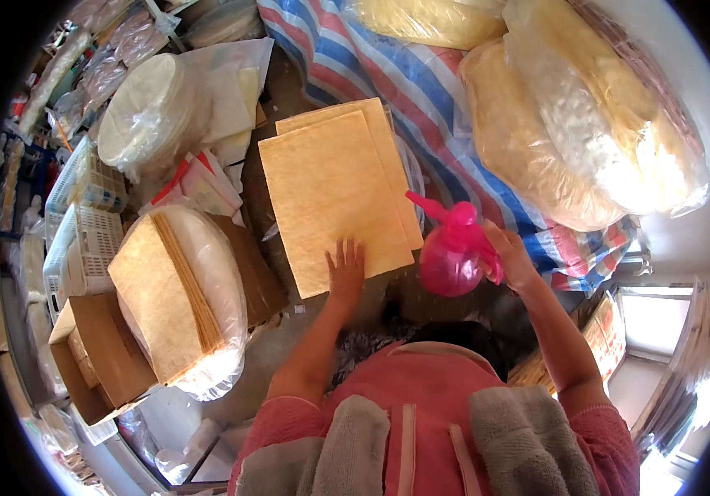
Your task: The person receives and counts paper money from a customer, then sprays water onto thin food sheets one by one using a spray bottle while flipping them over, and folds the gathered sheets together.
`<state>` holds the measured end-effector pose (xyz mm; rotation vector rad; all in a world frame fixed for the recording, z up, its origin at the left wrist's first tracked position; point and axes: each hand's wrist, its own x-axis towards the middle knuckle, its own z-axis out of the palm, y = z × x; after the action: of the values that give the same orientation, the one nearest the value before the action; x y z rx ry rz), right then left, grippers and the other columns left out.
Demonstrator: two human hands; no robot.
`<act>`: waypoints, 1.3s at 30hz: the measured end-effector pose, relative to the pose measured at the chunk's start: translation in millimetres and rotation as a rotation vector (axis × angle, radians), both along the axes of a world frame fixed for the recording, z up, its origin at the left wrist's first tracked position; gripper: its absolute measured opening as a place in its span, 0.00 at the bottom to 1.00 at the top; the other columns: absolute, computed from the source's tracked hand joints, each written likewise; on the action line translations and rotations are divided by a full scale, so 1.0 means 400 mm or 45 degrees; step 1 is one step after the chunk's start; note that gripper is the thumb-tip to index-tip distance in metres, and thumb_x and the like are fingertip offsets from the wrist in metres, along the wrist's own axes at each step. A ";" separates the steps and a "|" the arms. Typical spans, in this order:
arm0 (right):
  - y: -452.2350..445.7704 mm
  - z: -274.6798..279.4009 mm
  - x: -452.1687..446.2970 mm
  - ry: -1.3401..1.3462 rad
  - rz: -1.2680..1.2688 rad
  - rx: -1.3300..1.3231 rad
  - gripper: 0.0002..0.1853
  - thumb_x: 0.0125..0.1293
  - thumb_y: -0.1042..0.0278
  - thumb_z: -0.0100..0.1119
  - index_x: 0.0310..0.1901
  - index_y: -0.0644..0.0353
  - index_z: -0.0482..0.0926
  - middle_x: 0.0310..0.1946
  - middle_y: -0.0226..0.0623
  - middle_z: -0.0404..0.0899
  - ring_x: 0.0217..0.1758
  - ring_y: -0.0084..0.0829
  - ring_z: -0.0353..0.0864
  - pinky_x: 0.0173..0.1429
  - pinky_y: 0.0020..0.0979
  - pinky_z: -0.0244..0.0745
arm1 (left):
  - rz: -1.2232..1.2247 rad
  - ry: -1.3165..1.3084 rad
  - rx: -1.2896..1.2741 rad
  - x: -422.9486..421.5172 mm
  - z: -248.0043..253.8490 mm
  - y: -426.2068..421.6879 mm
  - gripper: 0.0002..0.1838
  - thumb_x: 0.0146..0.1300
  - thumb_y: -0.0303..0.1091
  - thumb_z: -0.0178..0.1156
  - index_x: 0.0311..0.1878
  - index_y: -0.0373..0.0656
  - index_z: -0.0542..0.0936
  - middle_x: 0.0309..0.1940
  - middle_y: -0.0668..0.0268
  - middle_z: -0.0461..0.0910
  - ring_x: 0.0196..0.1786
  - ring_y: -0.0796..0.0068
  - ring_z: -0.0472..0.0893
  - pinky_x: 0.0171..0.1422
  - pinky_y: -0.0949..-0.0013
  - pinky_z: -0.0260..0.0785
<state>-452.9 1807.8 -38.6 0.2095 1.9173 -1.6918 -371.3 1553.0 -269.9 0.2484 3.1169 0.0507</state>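
My right hand (510,255) is wrapped round the handle of a pink spray bottle (452,258), held upright with its nozzle pointing left over the sheets. Beneath my left hand (346,269), which lies flat with its fingers spread, is the near edge of a tan rectangular sheet (322,194). A second tan sheet (395,186) shows under it, shifted to the right and back. Both sheets look thin and stiff; what supports them is mostly hidden.
On the left, a pile of tan sheets (157,298) rests on a plastic-wrapped round stack beside an open cardboard box (103,351). White plastic baskets (86,240) stand behind. To the right, plastic-bagged round stacks (553,124) sit on a striped tarp (421,91).
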 end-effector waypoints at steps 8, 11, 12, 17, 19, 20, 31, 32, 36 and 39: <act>0.040 0.037 0.071 0.286 0.109 0.119 0.25 0.63 0.44 0.50 0.40 0.63 0.80 0.20 0.24 0.75 0.22 0.13 0.68 0.26 0.16 0.60 | 0.164 0.398 0.648 -0.034 0.364 -0.212 0.16 0.56 0.24 0.52 0.49 0.39 0.73 0.39 0.52 0.77 0.39 0.60 0.79 0.43 0.65 0.72; -0.021 0.127 0.097 0.395 0.220 0.057 0.25 0.63 0.44 0.51 0.37 0.63 0.80 0.19 0.26 0.74 0.20 0.14 0.68 0.23 0.16 0.60 | 0.595 0.375 0.806 0.003 0.581 -0.305 0.12 0.61 0.23 0.51 0.48 0.36 0.74 0.39 0.55 0.79 0.38 0.68 0.79 0.43 0.72 0.72; -0.025 0.155 0.099 0.380 0.279 0.039 0.24 0.63 0.46 0.51 0.35 0.63 0.79 0.18 0.27 0.73 0.18 0.15 0.67 0.22 0.17 0.59 | 0.471 0.615 1.187 0.015 0.600 -0.341 0.11 0.61 0.23 0.52 0.48 0.35 0.75 0.39 0.59 0.79 0.39 0.72 0.78 0.44 0.73 0.71; -0.061 0.213 0.099 0.593 0.263 -0.423 0.21 0.67 0.52 0.48 0.27 0.63 0.75 0.14 0.32 0.69 0.12 0.19 0.64 0.17 0.18 0.56 | 0.566 0.932 1.606 0.127 0.727 -0.446 0.12 0.60 0.23 0.56 0.48 0.34 0.76 0.42 0.66 0.78 0.43 0.80 0.75 0.48 0.76 0.68; -0.109 0.224 0.101 0.491 -0.039 -0.652 0.22 0.67 0.51 0.43 0.27 0.63 0.72 0.12 0.34 0.67 0.10 0.21 0.62 0.14 0.21 0.54 | 0.634 1.035 1.690 0.185 0.732 -0.493 0.12 0.60 0.24 0.58 0.47 0.34 0.76 0.41 0.66 0.78 0.43 0.80 0.75 0.47 0.76 0.69; -0.128 0.227 0.098 0.362 -0.154 -0.715 0.23 0.66 0.49 0.43 0.28 0.64 0.72 0.11 0.34 0.67 0.10 0.21 0.61 0.14 0.21 0.53 | 0.651 1.067 1.703 0.212 0.746 -0.505 0.12 0.59 0.25 0.58 0.47 0.34 0.76 0.41 0.65 0.78 0.43 0.80 0.75 0.47 0.76 0.69; -0.443 0.267 0.207 0.357 0.749 -0.179 0.14 0.64 0.63 0.54 0.24 0.63 0.75 0.14 0.25 0.68 0.16 0.14 0.64 0.19 0.19 0.57 | 0.826 1.333 1.823 0.401 0.759 -0.655 0.11 0.59 0.27 0.58 0.46 0.36 0.76 0.38 0.64 0.79 0.38 0.79 0.77 0.42 0.76 0.70; -0.459 0.256 0.206 0.315 0.743 -0.313 0.16 0.66 0.62 0.49 0.25 0.62 0.74 0.13 0.27 0.67 0.13 0.17 0.64 0.18 0.20 0.58 | 0.837 1.325 1.801 0.410 0.731 -0.671 0.11 0.59 0.27 0.58 0.45 0.36 0.76 0.37 0.65 0.79 0.37 0.79 0.77 0.41 0.76 0.71; -0.527 0.233 0.230 0.019 0.281 -0.681 0.22 0.68 0.52 0.37 0.30 0.64 0.71 0.10 0.35 0.66 0.09 0.25 0.63 0.14 0.24 0.58 | 0.895 1.360 1.852 0.459 0.641 -0.724 0.11 0.58 0.28 0.61 0.44 0.36 0.78 0.37 0.67 0.80 0.37 0.82 0.77 0.43 0.76 0.71; -0.532 0.217 0.242 -0.005 0.271 -0.784 0.24 0.68 0.50 0.37 0.30 0.64 0.72 0.10 0.35 0.66 0.09 0.26 0.63 0.14 0.25 0.58 | 1.057 1.534 1.963 0.528 0.531 -0.807 0.13 0.59 0.26 0.58 0.48 0.34 0.75 0.41 0.63 0.78 0.40 0.75 0.78 0.45 0.71 0.73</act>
<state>-356.1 1595.0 48.1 -0.2206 1.2769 -2.0255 -160.0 1230.3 -57.4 -1.4810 2.5913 3.0907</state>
